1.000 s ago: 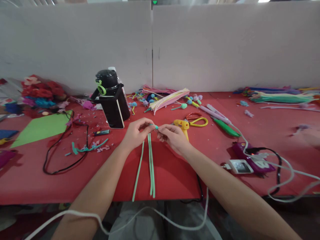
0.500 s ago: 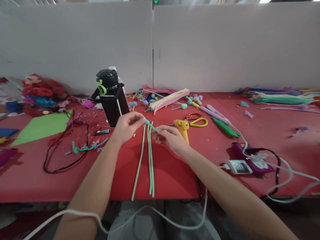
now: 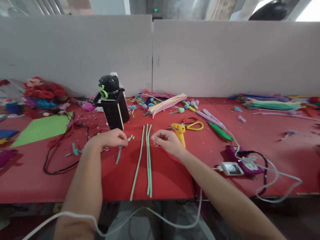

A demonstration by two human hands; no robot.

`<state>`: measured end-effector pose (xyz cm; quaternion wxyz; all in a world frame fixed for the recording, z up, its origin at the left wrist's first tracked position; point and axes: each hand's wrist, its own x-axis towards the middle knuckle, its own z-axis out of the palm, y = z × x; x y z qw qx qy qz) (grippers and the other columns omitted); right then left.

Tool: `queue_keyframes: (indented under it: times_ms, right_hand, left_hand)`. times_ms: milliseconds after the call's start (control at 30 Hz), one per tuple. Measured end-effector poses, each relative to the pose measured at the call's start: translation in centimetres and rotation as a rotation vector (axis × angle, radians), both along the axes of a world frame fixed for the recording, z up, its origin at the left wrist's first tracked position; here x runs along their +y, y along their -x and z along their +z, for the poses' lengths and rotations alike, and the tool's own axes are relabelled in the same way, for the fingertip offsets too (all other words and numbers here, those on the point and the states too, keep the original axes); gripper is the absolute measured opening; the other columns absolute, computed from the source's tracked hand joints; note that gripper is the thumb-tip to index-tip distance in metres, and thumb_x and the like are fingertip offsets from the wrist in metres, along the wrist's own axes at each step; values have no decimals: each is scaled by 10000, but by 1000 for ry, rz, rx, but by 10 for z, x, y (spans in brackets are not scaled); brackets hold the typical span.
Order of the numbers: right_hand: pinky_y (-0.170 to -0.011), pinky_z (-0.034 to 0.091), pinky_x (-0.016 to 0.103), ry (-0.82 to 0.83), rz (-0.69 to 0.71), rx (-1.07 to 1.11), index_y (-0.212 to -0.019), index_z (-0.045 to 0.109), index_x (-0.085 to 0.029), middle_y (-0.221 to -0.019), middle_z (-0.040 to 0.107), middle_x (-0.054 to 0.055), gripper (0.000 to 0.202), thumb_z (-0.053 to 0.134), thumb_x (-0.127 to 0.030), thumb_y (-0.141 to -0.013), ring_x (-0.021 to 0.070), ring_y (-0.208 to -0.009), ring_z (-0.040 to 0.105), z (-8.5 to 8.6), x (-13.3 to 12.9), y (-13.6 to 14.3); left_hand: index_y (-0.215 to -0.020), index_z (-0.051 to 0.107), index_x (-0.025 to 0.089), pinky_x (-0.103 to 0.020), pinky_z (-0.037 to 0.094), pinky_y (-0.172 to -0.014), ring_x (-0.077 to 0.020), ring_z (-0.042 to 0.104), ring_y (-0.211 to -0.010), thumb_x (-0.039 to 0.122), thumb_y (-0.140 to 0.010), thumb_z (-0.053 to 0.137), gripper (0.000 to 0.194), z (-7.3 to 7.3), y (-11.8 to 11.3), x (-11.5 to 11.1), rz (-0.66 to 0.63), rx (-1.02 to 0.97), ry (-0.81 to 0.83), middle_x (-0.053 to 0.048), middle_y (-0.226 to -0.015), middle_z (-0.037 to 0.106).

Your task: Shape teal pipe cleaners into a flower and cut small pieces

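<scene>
My left hand [image 3: 115, 137] is closed, fingers pointing down, on the upper end of a short teal pipe cleaner [image 3: 118, 155] close to the table. Small pale green snippets [image 3: 130, 137] lie just beyond its fingertips. Three long mint-green pipe cleaners lie between my hands: a single pipe cleaner [image 3: 139, 160] on the left and a close pair [image 3: 148, 160] on the right. My right hand [image 3: 166, 140] hovers to the right of the pair with thumb and fingers pinched together. Whatever may be between its fingertips is too small to make out.
A yellow glue gun [image 3: 179, 130] and yellow-red scissors [image 3: 195, 125] lie beyond my right hand. A black bottle holder [image 3: 113, 111] stands behind my left hand. Pipe cleaner bundles [image 3: 168, 104] lie at the back. A white cable [image 3: 147, 210] crosses in front; a purple power strip [image 3: 246, 163] sits right.
Both hands held the teal pipe cleaner between them; now they are apart. My left hand has moved left and down with it. My right hand stays near its place. The view has tilted up slightly.
</scene>
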<state>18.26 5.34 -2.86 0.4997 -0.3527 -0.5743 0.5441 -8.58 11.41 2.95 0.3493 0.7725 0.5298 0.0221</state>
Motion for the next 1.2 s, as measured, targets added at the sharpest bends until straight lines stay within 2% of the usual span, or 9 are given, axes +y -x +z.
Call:
queue_keyframes:
  times_ms: [67,133,200,267,400,633,900,1100,1200]
  right_hand:
    - [-590,439,269,-4,-16,-12,-730,641,-193,-614,612,-26,413,815,-567,-708,105,-558,532,1,0,0]
    - [-579,423,262,-13,-47,-28,-726,628,-191,-617,604,-29,406,805,-556,-734,101,-557,525,1,0,0]
    - [-584,425,261,-26,-69,-33,-742,628,-189,-636,611,-26,397,793,-550,-757,104,-570,533,0,1,0]
    - [-599,437,264,-37,-73,-25,-773,638,-191,-658,622,-23,398,784,-561,-762,110,-589,546,-1,1,0]
    - [-610,448,268,-56,-84,-27,-802,648,-194,-674,627,-22,408,776,-580,-760,116,-604,549,0,0,0]
    - [-625,476,283,-39,-65,-4,-787,650,-198,-680,634,-10,455,795,-622,-707,126,-619,566,5,-1,0]
    - [-627,485,290,-28,-59,-9,-795,636,-210,-693,636,-8,471,779,-650,-706,129,-625,571,2,0,-1]
    - [-585,455,279,-51,-134,0,-780,628,-205,-661,620,-10,467,770,-647,-728,121,-593,536,5,-1,-3]
    - [-601,464,279,-53,-174,18,-770,633,-204,-656,617,-10,433,763,-616,-759,121,-601,539,9,-4,-5]
  left_hand:
    - [-783,784,193,-223,357,-456,-137,521,-486,343,-648,751,204,2,-7,-3,19,-46,-45,-4,-582,654]
    - [-831,766,179,-217,336,-451,-114,462,-456,384,-695,764,246,6,-20,-7,-34,-204,-133,27,-513,554]
    - [-884,740,177,-226,434,-552,-131,560,-583,420,-782,722,265,9,-37,-13,-112,-433,-168,-8,-671,641]
    - [-921,717,175,-236,478,-615,-141,603,-673,424,-835,693,264,10,-52,-19,-169,-543,-126,-29,-776,679]
    - [-923,668,165,-226,484,-628,-120,605,-664,359,-863,685,204,6,-68,-25,-222,-572,-30,-16,-770,672]
    - [-913,605,170,-252,501,-655,-125,622,-664,337,-881,682,187,-6,-72,-22,-223,-626,33,-7,-710,663]
    - [-852,619,168,-258,505,-634,-124,607,-623,365,-870,701,214,-1,-79,-24,-222,-649,39,-6,-674,645]
    - [-816,637,157,-250,500,-601,-107,591,-584,355,-860,709,215,-9,-88,-25,-98,-773,2,-16,-722,655]
    - [-846,654,153,-259,511,-611,-110,604,-589,340,-866,705,195,-12,-91,-26,-86,-831,-49,-24,-742,663]
